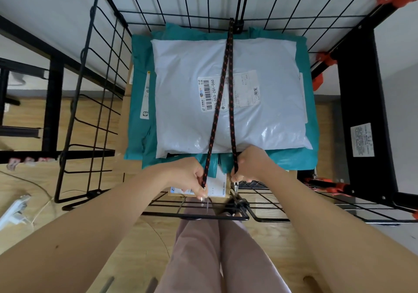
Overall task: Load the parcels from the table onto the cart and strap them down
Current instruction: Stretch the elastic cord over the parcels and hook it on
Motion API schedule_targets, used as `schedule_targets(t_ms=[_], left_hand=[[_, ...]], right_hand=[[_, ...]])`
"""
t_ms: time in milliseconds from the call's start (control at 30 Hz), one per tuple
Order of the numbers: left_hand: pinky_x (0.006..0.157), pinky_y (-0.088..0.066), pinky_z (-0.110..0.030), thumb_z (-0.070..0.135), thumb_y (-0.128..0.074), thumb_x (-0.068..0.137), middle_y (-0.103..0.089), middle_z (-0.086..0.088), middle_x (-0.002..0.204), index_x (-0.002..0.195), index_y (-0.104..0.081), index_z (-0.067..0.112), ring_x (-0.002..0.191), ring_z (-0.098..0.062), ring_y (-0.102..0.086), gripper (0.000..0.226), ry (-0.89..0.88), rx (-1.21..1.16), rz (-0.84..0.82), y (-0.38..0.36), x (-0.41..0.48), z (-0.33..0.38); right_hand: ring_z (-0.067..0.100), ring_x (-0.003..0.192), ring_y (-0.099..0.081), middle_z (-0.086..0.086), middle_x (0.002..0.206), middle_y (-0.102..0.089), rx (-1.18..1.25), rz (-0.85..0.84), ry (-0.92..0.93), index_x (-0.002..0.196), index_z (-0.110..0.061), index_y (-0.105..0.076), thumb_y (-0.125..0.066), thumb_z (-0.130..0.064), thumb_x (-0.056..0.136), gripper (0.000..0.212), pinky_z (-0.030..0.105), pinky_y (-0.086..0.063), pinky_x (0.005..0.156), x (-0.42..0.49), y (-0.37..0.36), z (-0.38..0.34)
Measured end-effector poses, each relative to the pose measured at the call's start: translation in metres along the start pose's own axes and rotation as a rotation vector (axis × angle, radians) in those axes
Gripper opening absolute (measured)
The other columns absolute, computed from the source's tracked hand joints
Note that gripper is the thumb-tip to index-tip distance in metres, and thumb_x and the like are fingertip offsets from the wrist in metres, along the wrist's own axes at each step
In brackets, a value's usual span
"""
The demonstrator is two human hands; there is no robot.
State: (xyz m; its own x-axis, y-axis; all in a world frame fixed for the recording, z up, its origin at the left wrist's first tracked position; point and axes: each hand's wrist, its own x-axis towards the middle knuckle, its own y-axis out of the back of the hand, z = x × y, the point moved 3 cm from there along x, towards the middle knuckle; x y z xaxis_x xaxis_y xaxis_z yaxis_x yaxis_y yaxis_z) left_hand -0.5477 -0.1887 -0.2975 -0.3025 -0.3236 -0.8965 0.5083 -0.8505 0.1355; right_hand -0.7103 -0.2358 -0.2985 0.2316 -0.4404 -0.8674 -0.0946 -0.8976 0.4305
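A black wire cart [90,93] holds a stack of parcels. On top lies a white plastic mailer [181,102] with a shipping label, over teal mailers [140,134]; a cardboard box [219,186] shows beneath at the near edge. A black bungee cord with red flecks [220,84] is hooked on the cart's far rail and runs in two strands over the white mailer toward me. My left hand [190,177] pinches the left strand near its metal hook end. My right hand [248,163] grips the right strand just above the cart's near rail.
A black shelf frame with orange clamps [325,59] stands to the right of the cart. Black table legs [52,102] stand at left. A white power strip [15,209] and cable lie on the wooden floor at lower left. My legs stand against the cart's near rail.
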Motion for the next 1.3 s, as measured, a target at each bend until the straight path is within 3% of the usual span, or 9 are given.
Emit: schedule_targets(t_ms=[133, 300, 400, 567, 700, 833, 900, 1133, 1300], left_hand=[[0.054, -0.042, -0.018, 0.020, -0.074, 0.078, -0.067, -0.002, 0.078, 0.078, -0.066, 0.012, 0.064, -0.012, -0.055, 0.012, -0.009, 0.030, 0.010, -0.002, 0.003, 0.004], [0.065, -0.049, -0.026, 0.020, -0.073, 0.080, -0.071, -0.012, 0.099, 0.100, -0.068, 0.003, 0.076, -0.017, -0.061, 0.027, 0.000, 0.060, 0.018, -0.003, 0.004, 0.005], [0.066, -0.047, -0.024, 0.024, -0.072, 0.081, -0.072, -0.012, 0.092, 0.092, -0.068, 0.004, 0.063, -0.013, -0.059, 0.023, -0.002, 0.103, 0.026, -0.002, 0.000, 0.008], [0.063, -0.050, -0.016, 0.036, -0.062, 0.087, -0.069, 0.004, 0.066, 0.072, -0.068, 0.011, 0.048, -0.001, -0.056, 0.029, 0.082, 0.373, -0.002, 0.003, -0.010, 0.021], [0.060, -0.046, -0.018, 0.039, -0.060, 0.087, -0.057, 0.006, 0.051, 0.057, -0.055, 0.017, 0.048, -0.005, -0.053, 0.038, 0.039, 0.520, 0.145, 0.011, -0.010, 0.058], [0.082, -0.054, -0.031, 0.032, -0.062, 0.087, -0.069, 0.004, 0.085, 0.083, -0.067, 0.015, 0.084, -0.013, -0.065, 0.018, -0.128, 0.485, 0.321, 0.001, 0.006, 0.097], [0.081, -0.053, -0.030, 0.021, -0.056, 0.089, -0.070, 0.003, 0.096, 0.088, -0.068, 0.015, 0.093, -0.016, -0.064, 0.014, -0.186, 0.508, 0.342, -0.008, 0.016, 0.108], [0.060, -0.042, -0.019, 0.013, -0.050, 0.087, -0.067, -0.003, 0.083, 0.078, -0.062, 0.019, 0.078, -0.016, -0.060, 0.016, -0.255, 0.481, 0.488, -0.011, 0.028, 0.111], [0.075, -0.048, -0.028, 0.017, -0.050, 0.086, -0.067, 0.002, 0.094, 0.088, -0.067, 0.016, 0.090, -0.013, -0.060, 0.017, -0.247, 0.418, 0.479, -0.014, 0.031, 0.111]], right_hand=[[0.017, 0.091, -0.068, 0.001, 0.088, -0.073, -0.048, -0.028, -0.013, 0.097, -0.006, -0.072, -0.066, -0.022, 0.084, 0.022, 0.030, -0.052, 0.091, -0.005, 0.005, 0.010], [0.023, 0.075, -0.060, 0.001, 0.060, -0.054, -0.044, 0.025, -0.081, 0.072, -0.007, -0.063, -0.077, -0.018, 0.074, 0.018, 0.034, -0.053, 0.086, -0.008, -0.001, 0.026], [0.024, 0.075, -0.056, 0.003, 0.061, -0.052, -0.046, 0.015, -0.110, 0.065, -0.009, -0.057, -0.080, -0.016, 0.070, 0.025, 0.031, -0.052, 0.079, -0.010, -0.002, 0.035], [0.024, 0.078, -0.055, 0.001, 0.062, -0.053, -0.058, -0.063, -0.111, 0.065, -0.011, -0.058, -0.079, -0.023, 0.073, 0.026, 0.035, -0.052, 0.087, -0.014, 0.002, 0.048], [0.024, 0.081, -0.051, 0.000, 0.064, -0.048, -0.066, -0.011, -0.085, 0.060, -0.014, -0.050, -0.080, -0.025, 0.073, 0.034, 0.038, -0.052, 0.088, -0.011, 0.010, 0.053], [0.023, 0.081, -0.048, -0.001, 0.064, -0.045, -0.065, -0.009, -0.060, 0.057, -0.019, -0.047, -0.081, -0.027, 0.071, 0.038, 0.036, -0.052, 0.087, -0.011, 0.016, 0.055], [0.024, 0.083, -0.048, -0.001, 0.064, -0.044, -0.035, 0.000, -0.061, 0.061, -0.016, -0.051, -0.082, -0.026, 0.070, 0.034, 0.035, -0.050, 0.085, -0.011, 0.015, 0.058], [0.024, 0.082, -0.052, -0.002, 0.062, -0.048, 0.029, 0.068, -0.080, 0.050, -0.023, -0.048, -0.085, -0.024, 0.064, 0.039, 0.034, -0.051, 0.083, -0.012, 0.022, 0.081], [0.025, 0.090, -0.059, 0.003, 0.079, -0.061, -0.021, -0.025, -0.109, 0.077, -0.012, -0.066, -0.084, -0.022, 0.065, 0.024, 0.035, -0.052, 0.082, -0.013, 0.006, 0.079]])
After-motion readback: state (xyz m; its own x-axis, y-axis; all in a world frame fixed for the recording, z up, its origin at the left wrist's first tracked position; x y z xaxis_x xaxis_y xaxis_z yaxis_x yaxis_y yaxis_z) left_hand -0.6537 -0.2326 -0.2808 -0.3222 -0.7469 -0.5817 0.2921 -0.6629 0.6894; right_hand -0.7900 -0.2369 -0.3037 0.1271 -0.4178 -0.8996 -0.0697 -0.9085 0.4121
